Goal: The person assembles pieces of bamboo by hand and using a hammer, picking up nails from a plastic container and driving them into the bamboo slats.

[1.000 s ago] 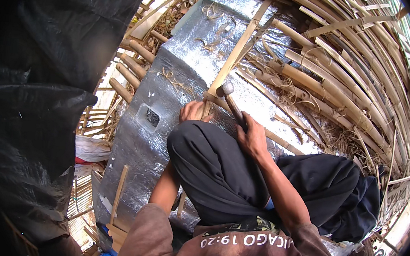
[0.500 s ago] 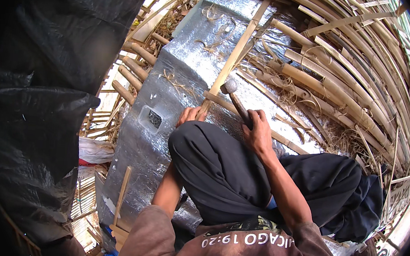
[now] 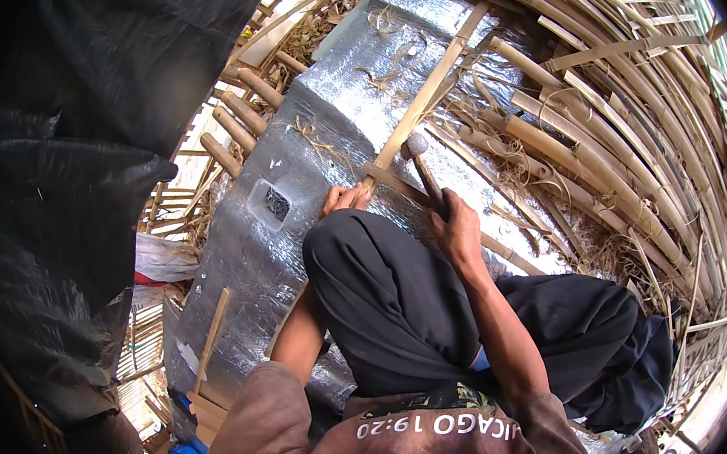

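Hammer (image 3: 420, 159) sits clenched in the right hand (image 3: 457, 228), head raised just above the bamboo strip (image 3: 420, 103) lying on the silver foil sheet (image 3: 319, 138). Left hand (image 3: 344, 198) pinches something small at the strip's near end; what, I cannot tell. Best a short, square blow, fingers (image 3: 357, 194) kept clear. Both forearms reach far over the bent knee (image 3: 377, 271).

This is a rough outdoor building site of bamboo, seen from up on the structure. Split bamboo slats (image 3: 644, 138) curve in dense rows across the right and top of the frame, with round bamboo poles (image 3: 235, 123) jutting out at centre left. Silver foil sheeting (image 3: 319, 138) covers the middle, pinned under a bamboo strip (image 3: 420, 103). Black plastic tarpaulin (image 3: 78, 162) hangs at the left.
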### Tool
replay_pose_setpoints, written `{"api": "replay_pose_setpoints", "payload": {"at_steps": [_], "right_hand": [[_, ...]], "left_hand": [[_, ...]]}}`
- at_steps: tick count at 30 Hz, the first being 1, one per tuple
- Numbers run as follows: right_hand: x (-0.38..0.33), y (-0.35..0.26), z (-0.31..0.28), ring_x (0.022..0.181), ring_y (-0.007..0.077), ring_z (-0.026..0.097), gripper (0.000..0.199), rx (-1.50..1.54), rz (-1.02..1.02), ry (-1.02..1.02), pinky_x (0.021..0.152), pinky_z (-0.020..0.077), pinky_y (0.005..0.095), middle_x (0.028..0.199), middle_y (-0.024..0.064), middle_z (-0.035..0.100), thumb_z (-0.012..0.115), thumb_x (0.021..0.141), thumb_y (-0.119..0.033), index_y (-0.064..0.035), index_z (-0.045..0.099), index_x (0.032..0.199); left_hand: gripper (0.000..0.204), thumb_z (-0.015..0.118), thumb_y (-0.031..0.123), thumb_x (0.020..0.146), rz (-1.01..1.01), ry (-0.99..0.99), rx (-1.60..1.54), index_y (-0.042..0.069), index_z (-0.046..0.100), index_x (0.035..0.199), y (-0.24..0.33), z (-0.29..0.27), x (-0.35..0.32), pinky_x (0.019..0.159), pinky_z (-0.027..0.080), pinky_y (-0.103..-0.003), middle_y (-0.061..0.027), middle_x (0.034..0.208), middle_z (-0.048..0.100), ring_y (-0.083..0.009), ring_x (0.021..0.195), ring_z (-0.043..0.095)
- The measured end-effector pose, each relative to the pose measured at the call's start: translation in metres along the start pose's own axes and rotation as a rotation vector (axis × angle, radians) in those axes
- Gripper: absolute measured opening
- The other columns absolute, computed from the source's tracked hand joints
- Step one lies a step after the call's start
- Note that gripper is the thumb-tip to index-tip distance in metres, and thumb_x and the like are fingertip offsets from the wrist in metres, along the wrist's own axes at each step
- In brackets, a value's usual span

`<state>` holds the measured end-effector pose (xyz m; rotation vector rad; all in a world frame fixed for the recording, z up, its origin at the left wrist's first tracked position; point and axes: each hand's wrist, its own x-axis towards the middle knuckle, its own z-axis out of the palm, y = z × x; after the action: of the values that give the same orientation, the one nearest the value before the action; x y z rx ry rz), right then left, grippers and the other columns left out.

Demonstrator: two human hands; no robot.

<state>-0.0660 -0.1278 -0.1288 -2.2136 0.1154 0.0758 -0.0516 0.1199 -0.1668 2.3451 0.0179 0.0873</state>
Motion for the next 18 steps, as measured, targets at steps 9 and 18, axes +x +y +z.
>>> {"api": "replay_pose_setpoints", "payload": {"at_steps": [9, 18], "right_hand": [[-0.003, -0.008, 0.002, 0.094, 0.0442, 0.065, 0.046, -0.129, 0.064, 0.019, 0.082, 0.0514, 0.0491, 0.103, 0.0244, 0.068, 0.074, 0.082, -0.016, -0.0001, 0.059, 0.122], [0.003, -0.015, 0.0, 0.092, 0.0464, 0.065, 0.038, -0.122, 0.091, 0.012, 0.079, 0.0513, 0.0521, 0.104, 0.0246, 0.067, 0.072, 0.083, -0.014, -0.0016, 0.058, 0.115]], "left_hand": [[0.03, 0.067, 0.021, 0.093, 0.064, 0.015, 0.046, 0.002, 0.067, 0.117, -0.002, 0.003, -0.002, 0.079, 0.047, -0.041, -0.0123, 0.097, 0.055, -0.03, 0.091, 0.056], [0.03, 0.066, 0.02, 0.093, 0.046, 0.015, -0.068, 0.003, 0.066, 0.118, -0.008, 0.006, -0.006, 0.079, 0.047, -0.042, -0.0111, 0.097, 0.053, -0.029, 0.089, 0.054]]}}
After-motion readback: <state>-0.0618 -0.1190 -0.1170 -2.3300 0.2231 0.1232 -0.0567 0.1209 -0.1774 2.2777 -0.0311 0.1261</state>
